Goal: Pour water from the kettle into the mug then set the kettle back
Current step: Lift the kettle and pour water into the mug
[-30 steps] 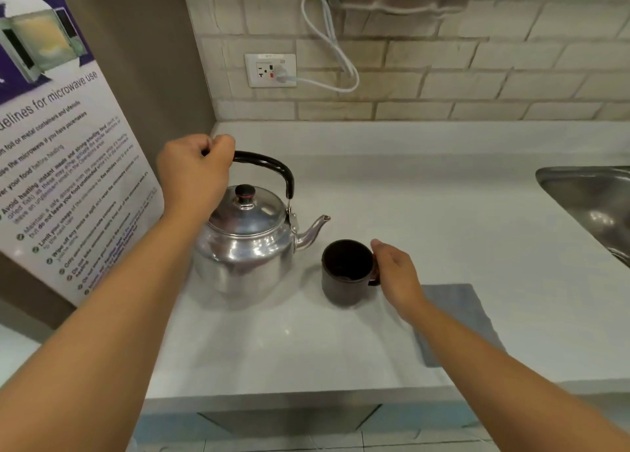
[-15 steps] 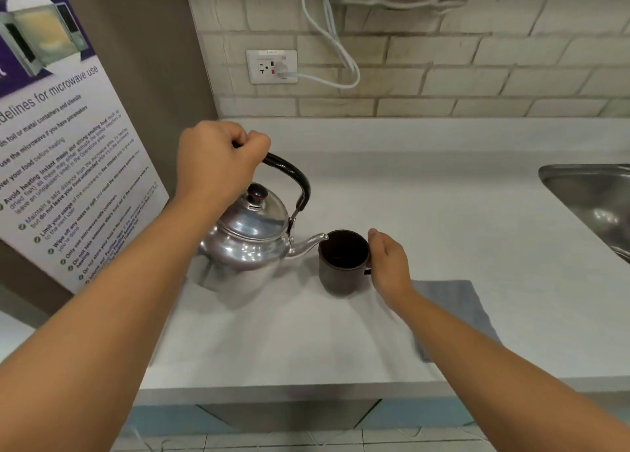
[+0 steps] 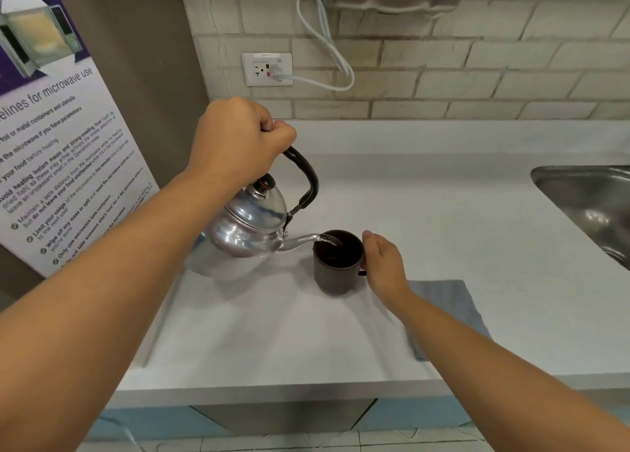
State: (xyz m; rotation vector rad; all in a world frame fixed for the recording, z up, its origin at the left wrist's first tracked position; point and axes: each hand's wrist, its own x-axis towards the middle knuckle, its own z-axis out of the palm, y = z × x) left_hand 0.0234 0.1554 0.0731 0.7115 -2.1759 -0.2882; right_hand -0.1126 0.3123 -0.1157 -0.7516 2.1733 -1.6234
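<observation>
Only the head view to go on, so here's what it shows. The kettle [image 3: 250, 226] is polished metal, round-bellied and mirror-shiny, with a domed lid, a small dark knob with a red ring on top, and a glossy black arched handle [image 3: 305, 175]. It's up off the white counter [image 3: 443, 220] and tipped to your right, so the thin curved spout [image 3: 300, 239] reaches over the rim of the mug [image 3: 335, 264]. A thin clear stream of water [image 3: 330, 239] is leaving the spout tip and dropping into the mug.

The mug is a dark brown, matte, straight-sided cylinder standing upright on the counter, just right of the kettle. I can't really tell how full it is, the inside is too dark.

Your left hand [image 3: 238, 141] is curled into a tight fist around the top of the kettle handle, knuckles up, wrist bent down, forearm coming in from the lower left. Your right hand [image 3: 383, 264] is wrapped loosely round the mug's right side where its handle is, thumb up near the rim, fingers mostly hidden behind it.

A flat grey cloth [image 3: 446, 301] lies on the counter under your right forearm. A stainless sink [image 3: 586, 199] sits at the right edge, well apart from the mug.
</observation>
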